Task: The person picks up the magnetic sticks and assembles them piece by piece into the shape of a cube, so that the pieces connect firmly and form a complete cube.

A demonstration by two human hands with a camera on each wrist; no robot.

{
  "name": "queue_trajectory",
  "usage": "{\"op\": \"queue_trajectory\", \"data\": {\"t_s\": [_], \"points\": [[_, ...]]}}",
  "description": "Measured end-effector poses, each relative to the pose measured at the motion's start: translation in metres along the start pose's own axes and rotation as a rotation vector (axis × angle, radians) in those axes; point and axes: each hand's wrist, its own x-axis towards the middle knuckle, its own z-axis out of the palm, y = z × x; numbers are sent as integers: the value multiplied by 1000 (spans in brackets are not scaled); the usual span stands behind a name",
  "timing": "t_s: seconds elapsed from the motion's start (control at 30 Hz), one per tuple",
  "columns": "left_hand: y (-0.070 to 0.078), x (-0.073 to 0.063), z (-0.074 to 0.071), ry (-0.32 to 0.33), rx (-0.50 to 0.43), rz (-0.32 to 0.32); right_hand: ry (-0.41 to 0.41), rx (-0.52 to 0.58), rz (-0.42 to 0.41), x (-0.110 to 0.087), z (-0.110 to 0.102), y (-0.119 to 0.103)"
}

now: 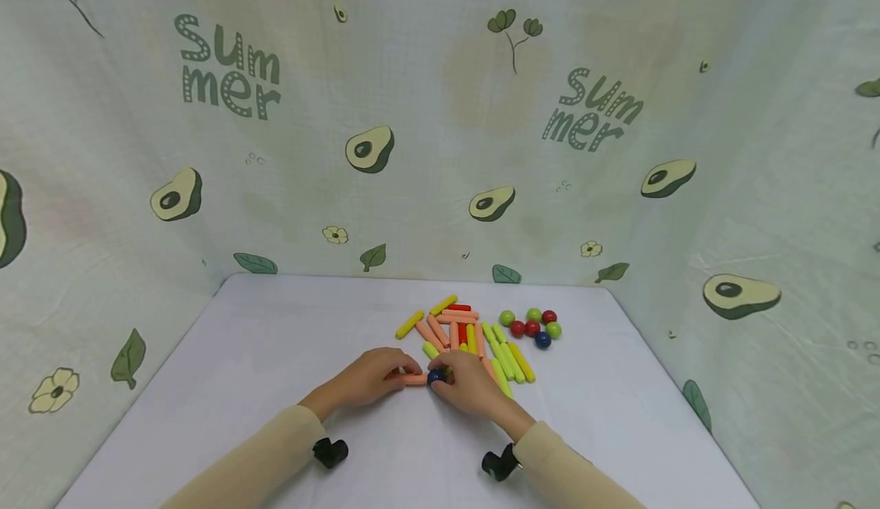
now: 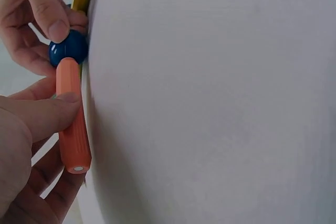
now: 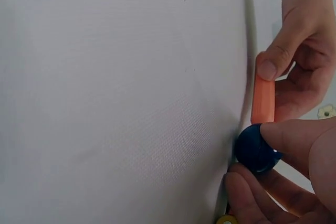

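My left hand grips an orange ribbed rod between thumb and fingers. A small pale disc shows in the rod's near end in the left wrist view. With thumb and fingertips, my right hand pinches a glossy dark blue ball. The rod's far end meets the ball, and the two are in line. In the head view both hands are close together, just in front of a cluster of coloured rods, and the right hand partly covers the ball.
Behind the hands lie several orange, red, yellow and green rods, among them a yellow rod at the left and a green rod. To their right sit several loose balls, including a red ball and a blue ball. A patterned cloth hangs behind the white table.
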Motion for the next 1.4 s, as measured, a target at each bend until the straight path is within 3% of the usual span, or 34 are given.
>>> {"op": "queue_trajectory", "data": {"t_s": [0.23, 0.67, 0.9, 1.13, 1.4], "points": [[2, -1, 0, -7, 4, -24, 3, -1, 25, 1, 2, 2], [-2, -10, 2, -4, 40, -13, 57, 40, 121, 2, 7, -1], [5, -14, 0, -2, -1, -50, 90, 44, 102, 5, 10, -3], [13, -17, -1, -36, -117, -109, 106, 57, 111, 9, 14, -3], [7, -15, -1, 58, -68, -131, 80, 105, 82, 11, 12, -2]]}}
